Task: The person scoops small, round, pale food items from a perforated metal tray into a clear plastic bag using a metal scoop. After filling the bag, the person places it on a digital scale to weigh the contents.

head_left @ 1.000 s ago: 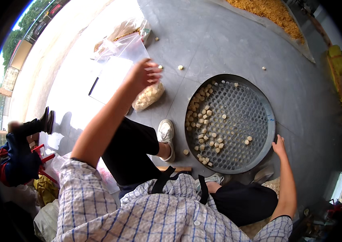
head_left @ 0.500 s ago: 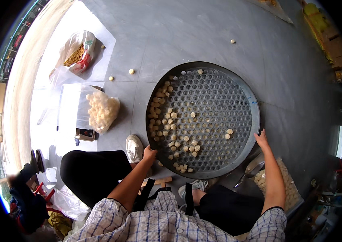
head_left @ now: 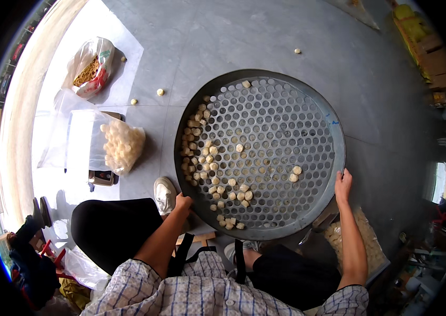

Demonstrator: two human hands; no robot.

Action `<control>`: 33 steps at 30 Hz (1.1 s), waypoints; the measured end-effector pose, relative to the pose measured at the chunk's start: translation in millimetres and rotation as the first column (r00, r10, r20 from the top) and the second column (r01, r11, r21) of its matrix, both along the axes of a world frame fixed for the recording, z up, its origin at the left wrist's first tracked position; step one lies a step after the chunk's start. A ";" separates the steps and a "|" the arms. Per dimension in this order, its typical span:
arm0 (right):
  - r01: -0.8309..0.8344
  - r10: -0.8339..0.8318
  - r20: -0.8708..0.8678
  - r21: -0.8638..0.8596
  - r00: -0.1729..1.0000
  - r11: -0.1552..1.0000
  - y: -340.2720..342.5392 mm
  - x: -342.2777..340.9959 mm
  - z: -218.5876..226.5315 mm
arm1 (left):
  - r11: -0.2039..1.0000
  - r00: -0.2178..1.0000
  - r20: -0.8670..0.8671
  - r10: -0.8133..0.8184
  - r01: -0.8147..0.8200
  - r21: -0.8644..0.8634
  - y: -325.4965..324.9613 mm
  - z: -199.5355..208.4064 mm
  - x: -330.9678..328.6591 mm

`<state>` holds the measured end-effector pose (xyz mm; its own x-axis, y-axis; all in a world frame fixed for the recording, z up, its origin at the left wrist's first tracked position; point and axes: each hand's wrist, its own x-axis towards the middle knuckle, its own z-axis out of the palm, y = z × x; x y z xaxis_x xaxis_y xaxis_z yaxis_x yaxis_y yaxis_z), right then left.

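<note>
Now each hand (left hand (head_left: 182,201), right hand (head_left: 343,183)) grips the sieve's (head_left: 307,84) rim.

Looks like an outdoor yard for sorting produce: bare concrete floor (head_left: 265,37), big perforated metal sieve (head_left: 307,131), plastic bags of pale pieces (head_left: 120,145) at the sunlit left edge.

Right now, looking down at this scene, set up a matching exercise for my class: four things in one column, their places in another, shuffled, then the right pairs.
Things
1. left hand
2. right hand
3. clear bag of pale pieces
4. white shoe

Places
A. on the floor, left of the round perforated tray
B. on the tray's right rim
C. on the tray's lower-left rim
D. just beside the left hand, at the tray's edge

Pairs: 1-C, 2-B, 3-A, 4-D
</note>
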<state>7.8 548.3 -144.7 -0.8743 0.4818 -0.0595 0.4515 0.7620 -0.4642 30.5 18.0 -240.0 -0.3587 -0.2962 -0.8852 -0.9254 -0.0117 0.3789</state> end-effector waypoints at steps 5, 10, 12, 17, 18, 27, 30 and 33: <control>-0.098 0.106 -0.084 0.090 0.991 0.991 -84.0 -12.3 148.4 | 0.986 0.990 -0.043 0.137 -0.132 0.106 -14.3 -28.1 17.3; -0.175 0.204 -0.074 0.286 0.976 0.942 -140.2 -19.8 250.6 | 0.879 0.923 -0.094 0.374 -0.320 0.354 -10.4 -27.2 29.0; -0.133 0.198 -0.186 0.315 0.962 0.940 -120.6 -13.0 247.5 | 0.863 0.921 -0.083 0.380 -0.320 0.391 5.4 -11.0 18.9; -0.074 0.195 -0.278 0.390 0.941 0.918 -124.4 -2.5 267.6 | 0.882 0.924 -0.174 0.340 -0.249 0.399 -5.3 3.6 5.5; -0.076 0.168 -0.220 0.375 0.961 0.924 -120.6 -0.3 266.2 | 0.888 0.919 -0.196 0.342 -0.248 0.389 -11.1 -3.8 6.7; 0.014 0.088 -0.535 0.183 0.840 0.983 -45.1 68.1 205.9 | 0.992 0.731 -0.675 0.095 -0.012 0.126 -20.3 92.0 -4.0; 0.027 -0.046 -0.750 -0.037 0.660 0.999 -12.4 108.2 175.8 | 0.984 0.518 -0.854 0.045 0.126 0.128 -12.9 157.3 1.8; 0.159 -0.132 -0.662 -0.020 0.738 0.987 4.8 103.7 154.4 | 0.986 0.387 -0.914 -0.124 0.154 -0.068 -16.8 170.9 -40.5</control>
